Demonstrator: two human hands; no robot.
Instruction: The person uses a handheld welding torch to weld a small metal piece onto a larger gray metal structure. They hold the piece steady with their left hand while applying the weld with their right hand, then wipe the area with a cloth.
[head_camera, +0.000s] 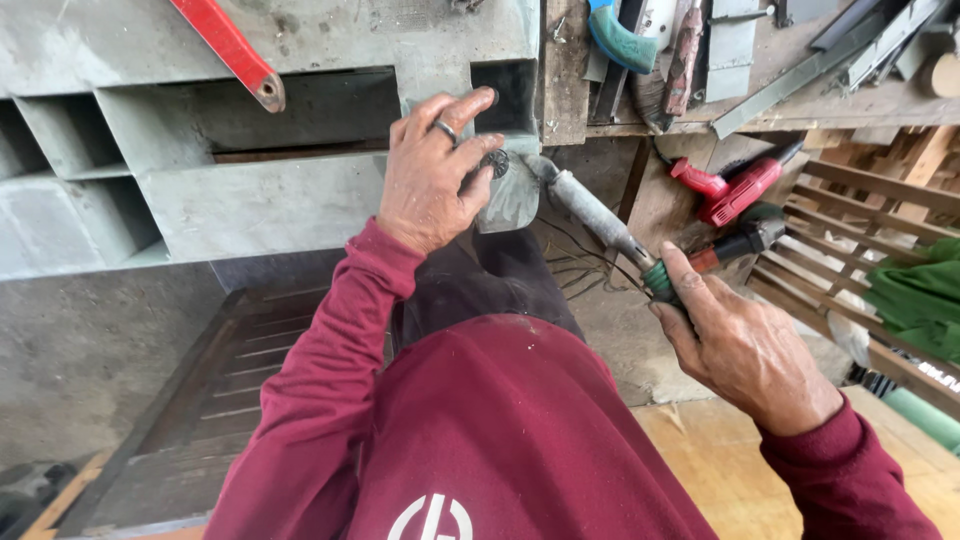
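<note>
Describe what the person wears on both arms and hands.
Both arms are covered by long maroon sleeves with ribbed cuffs at the wrists. The left hand is bare but for a dark metal ring on one finger. The right hand is bare, with no ring visible.

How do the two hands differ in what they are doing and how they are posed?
The left hand presses on a small grey metal part at the grey frame, fingers spread; the right hand is closed around the green handle of a long tool. The left hand wears a ring; the right shows none. The left is raised forward, the right lower, to the side. Both have maroon sleeves.
</note>
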